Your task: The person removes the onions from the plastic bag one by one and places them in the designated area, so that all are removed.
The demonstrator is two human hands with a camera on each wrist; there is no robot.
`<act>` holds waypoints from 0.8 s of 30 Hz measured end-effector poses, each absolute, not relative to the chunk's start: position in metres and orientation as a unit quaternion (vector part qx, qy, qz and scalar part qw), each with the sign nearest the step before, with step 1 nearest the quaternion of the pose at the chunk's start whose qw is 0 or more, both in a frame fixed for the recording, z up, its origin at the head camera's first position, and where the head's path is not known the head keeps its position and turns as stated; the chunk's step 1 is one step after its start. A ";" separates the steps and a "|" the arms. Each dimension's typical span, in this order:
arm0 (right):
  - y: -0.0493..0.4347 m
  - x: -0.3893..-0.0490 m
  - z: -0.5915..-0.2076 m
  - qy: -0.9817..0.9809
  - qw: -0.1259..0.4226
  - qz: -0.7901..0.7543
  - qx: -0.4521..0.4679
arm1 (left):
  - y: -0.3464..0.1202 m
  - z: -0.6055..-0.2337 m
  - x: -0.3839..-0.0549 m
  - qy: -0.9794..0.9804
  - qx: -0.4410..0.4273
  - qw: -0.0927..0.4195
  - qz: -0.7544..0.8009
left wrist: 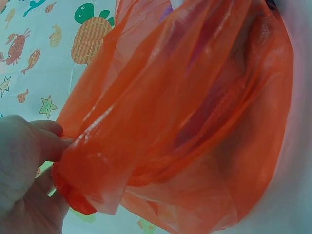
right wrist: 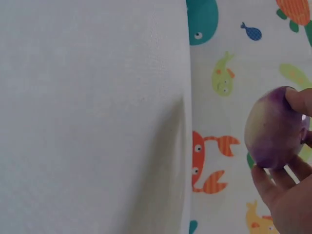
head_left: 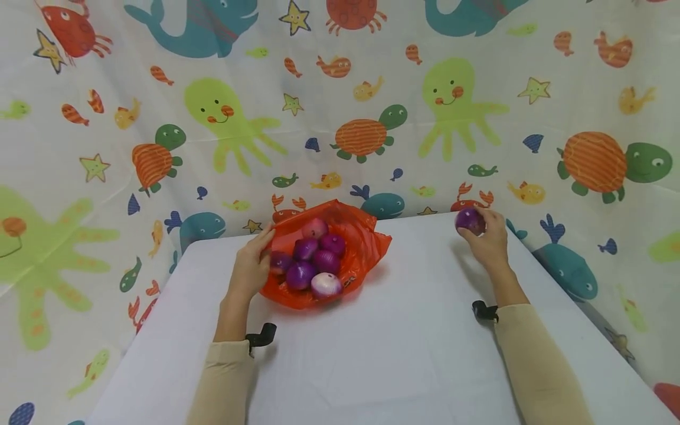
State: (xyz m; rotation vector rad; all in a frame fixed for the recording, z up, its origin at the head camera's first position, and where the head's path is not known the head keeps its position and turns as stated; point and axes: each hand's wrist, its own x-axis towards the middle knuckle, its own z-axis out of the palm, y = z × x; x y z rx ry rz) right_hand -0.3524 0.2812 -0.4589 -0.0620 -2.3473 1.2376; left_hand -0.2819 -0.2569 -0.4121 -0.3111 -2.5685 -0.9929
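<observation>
An orange-red plastic bag (head_left: pixel 365 245) lies with its mouth wide on the white table, several red onions (head_left: pixel 300 275) inside it. My left hand (head_left: pixel 249 265) pinches the bag's left rim; the left wrist view shows thumb and fingers on the bunched film (left wrist: pixel 97 165). Over at the far right, my right hand (head_left: pixel 490 241) grips one red onion (head_left: pixel 470 221) between thumb and fingertips, above the table's back corner. The right wrist view shows this onion (right wrist: pixel 273 127) with a pale patch on its purple skin.
The white-covered table (head_left: pixel 393 348) ends at a back edge close behind the bag. A curtain (head_left: pixel 329 94) printed with sea animals hangs behind it and along both sides. Black wrist cameras (head_left: pixel 261 335) sit on both forearms.
</observation>
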 end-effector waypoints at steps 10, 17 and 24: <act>0.290 -0.348 -0.464 -0.871 0.207 0.444 -0.035 | -0.255 -0.413 -0.279 -0.909 -0.118 0.202 -0.346; 0.296 -0.345 -0.465 -0.880 0.178 0.437 -0.053 | -0.256 -0.411 -0.279 -0.906 -0.121 0.209 -0.347; 0.299 -0.341 -0.465 -0.883 0.143 0.441 -0.072 | -0.257 -0.413 -0.279 -0.908 -0.112 0.203 -0.349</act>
